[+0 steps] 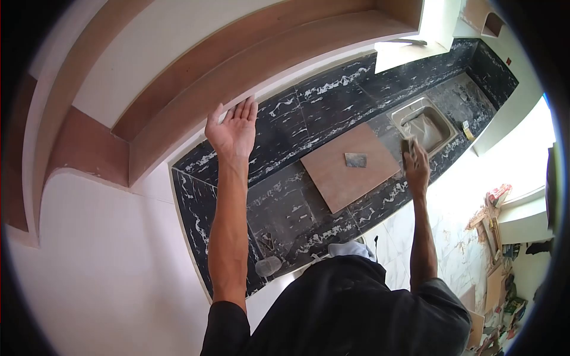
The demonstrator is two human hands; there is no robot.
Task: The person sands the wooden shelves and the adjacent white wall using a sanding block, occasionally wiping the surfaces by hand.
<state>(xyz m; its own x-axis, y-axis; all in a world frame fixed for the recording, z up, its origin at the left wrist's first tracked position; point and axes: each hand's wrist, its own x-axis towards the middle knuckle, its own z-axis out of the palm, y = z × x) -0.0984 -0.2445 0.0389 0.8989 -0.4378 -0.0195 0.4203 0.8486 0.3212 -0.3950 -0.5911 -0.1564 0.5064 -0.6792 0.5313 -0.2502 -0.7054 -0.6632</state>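
Observation:
My left hand (233, 127) is raised, palm up with its fingers spread, at the lower edge of the brown wooden shelf (267, 56); nothing lies in the palm. On the right, my right hand (417, 163) is closed around a small greyish block (407, 153), over the counter's front side near the sink. A reddish-brown board (338, 178) lies on the black marbled counter (279, 204), between my two arms. On that board rests a small grey rectangular piece (356, 160).
A steel sink (448, 130) is set into the counter at the right, with a small yellowish item (468, 132) beside it. A clear round container (268, 266) stands at the near left end. Wood scraps and debris (493, 237) lie on the floor at far right.

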